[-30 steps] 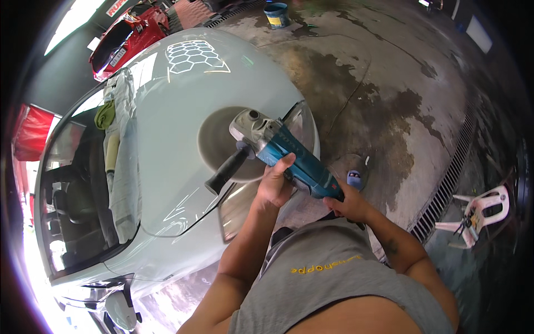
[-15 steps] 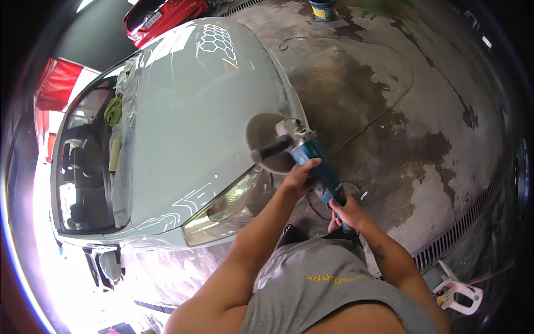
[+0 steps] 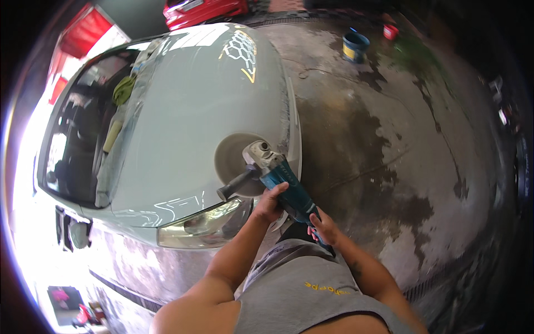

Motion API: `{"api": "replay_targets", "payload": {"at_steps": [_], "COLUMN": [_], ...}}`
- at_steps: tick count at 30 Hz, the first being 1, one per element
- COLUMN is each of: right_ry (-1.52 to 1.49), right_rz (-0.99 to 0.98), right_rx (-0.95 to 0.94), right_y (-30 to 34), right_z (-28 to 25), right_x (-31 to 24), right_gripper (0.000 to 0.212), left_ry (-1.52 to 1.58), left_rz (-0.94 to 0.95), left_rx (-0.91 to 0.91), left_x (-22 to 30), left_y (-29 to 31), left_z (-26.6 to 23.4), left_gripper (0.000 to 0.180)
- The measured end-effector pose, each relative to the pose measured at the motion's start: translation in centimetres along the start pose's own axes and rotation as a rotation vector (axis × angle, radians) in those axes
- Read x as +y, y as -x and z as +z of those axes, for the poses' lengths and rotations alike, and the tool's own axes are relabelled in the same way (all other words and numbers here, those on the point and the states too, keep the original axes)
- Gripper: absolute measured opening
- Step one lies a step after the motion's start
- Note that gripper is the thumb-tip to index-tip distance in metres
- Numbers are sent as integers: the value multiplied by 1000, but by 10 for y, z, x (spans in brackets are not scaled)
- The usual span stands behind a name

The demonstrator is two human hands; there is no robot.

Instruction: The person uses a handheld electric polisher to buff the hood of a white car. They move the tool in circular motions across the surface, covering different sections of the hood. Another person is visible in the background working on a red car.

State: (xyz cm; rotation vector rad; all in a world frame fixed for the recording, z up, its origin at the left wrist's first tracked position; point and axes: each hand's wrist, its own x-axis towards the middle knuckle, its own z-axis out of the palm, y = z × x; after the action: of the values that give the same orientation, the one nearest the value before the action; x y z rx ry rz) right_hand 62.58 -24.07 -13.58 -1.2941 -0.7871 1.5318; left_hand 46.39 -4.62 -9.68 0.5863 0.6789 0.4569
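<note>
A teal rotary polisher (image 3: 297, 200) with a metal head is in both my hands. Its round, greyish pad (image 3: 227, 158) lies over the front corner of a pale grey car hood (image 3: 178, 122), just above the headlight (image 3: 206, 225). The pad's underside is hidden, so contact cannot be told. My left hand (image 3: 271, 202) wraps the front of the polisher's body, below the dark side handle (image 3: 237, 186), which no hand holds. Farther back, my right hand (image 3: 325, 229) is closed around the rear grip.
Folded covering and a green cloth (image 3: 123, 90) lie along the windshield base. A blue bucket (image 3: 355, 48) and a red one (image 3: 390, 32) stand on the wet, stained floor, where a cord (image 3: 364, 177) runs. A red car (image 3: 206, 12) is parked beyond.
The polisher has moved left and nearer over the hood corner, both hands still on it. My view has shifted too, bringing the blue bucket lower and the red one into sight.
</note>
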Motion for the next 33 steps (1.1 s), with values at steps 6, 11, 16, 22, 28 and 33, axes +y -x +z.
{"api": "replay_targets", "payload": {"at_steps": [6,11,16,22,28,33], "right_ry": [-38,-65,-147,-333,-360,-389], "right_rz": [-7,38,52,78,132,158], "right_rx": [-25,-28,-22,-47,-47,-114], "right_y": [-40,-77,-135,-200,-275,-345], "right_z": [-91,-128,-162,-185,-224,-268], "right_x": [-31,-68,-52,-54,-52,-116], "right_gripper": [63,54,60,56,65,67], "left_ry": [22,118,59,-13,-118,-154], "left_rz": [66,39,-41,4,49,102], "left_rx": [-98,-96,67,168,235,334], "left_x": [4,41,56,96,118,165], "left_y": [-53,-101,-171,-240,-333,-414], "left_z": [37,63,66,84,87,106], "left_gripper": [56,52,50,42,51,53]}}
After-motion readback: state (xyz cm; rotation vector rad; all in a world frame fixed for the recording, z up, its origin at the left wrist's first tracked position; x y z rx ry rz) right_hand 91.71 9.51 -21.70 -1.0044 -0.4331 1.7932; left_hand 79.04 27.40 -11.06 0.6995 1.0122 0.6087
